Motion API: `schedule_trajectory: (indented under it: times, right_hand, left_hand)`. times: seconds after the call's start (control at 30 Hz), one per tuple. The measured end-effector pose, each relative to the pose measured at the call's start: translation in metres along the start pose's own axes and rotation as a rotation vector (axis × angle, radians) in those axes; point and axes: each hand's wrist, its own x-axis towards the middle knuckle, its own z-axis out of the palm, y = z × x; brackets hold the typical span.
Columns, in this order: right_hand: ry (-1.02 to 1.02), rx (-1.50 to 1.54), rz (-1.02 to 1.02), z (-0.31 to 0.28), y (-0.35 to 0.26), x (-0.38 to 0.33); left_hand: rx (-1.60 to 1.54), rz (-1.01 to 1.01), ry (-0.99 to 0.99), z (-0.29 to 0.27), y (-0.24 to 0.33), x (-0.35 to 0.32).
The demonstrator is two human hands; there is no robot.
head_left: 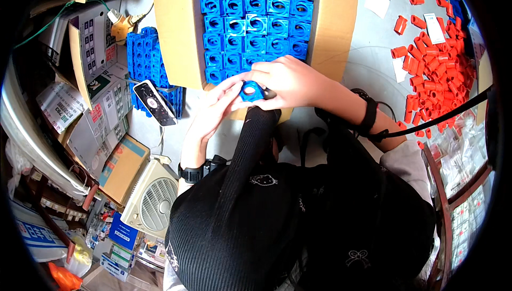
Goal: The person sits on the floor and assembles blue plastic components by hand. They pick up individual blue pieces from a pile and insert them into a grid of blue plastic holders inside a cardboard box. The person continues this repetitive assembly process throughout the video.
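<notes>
Between my two hands, at the near edge of an open cardboard box [180, 30], is a small blue plastic part [258, 93] with a round hole through it. The fingers of my left hand [218, 102] pinch it from the left. My right hand [285, 80] is closed round its right side, where a small dark end shows by the fingers; I cannot make out what that is. Just beyond my hands, rows of similar blue parts [233, 26] with round holes fill the box.
A heap of short red tubes [434, 67] lies on the floor at right. On the left are stacked blue parts [143, 59], a handset with buttons [153, 102], a beige fan [154, 197] and several cartons [124, 169]. A dark metal frame [440, 205] stands at the lower right.
</notes>
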Motion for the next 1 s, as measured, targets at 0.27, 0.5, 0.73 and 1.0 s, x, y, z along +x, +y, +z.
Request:
schedule_trajectory:
  times: [0.27,0.5,0.73,1.0]
  right_hand:
    - [0.051,-0.285,0.12,0.032,0.0,0.032]
    - [0.072,-0.279,0.119,0.04,-0.007,0.03]
    - [0.077,-0.15,0.217,0.036,-0.008,0.022]
    - [0.033,-0.044,0.243,0.022,-0.018,0.007]
  left_hand:
    - [0.773,0.466,0.527,-0.01,0.02,-0.009]
    - [1.257,0.595,0.465,-0.006,0.006,0.0]
    - [1.353,0.6,0.416,-0.006,0.015,0.006]
    - [1.47,0.601,0.332,-0.002,0.027,-0.001]
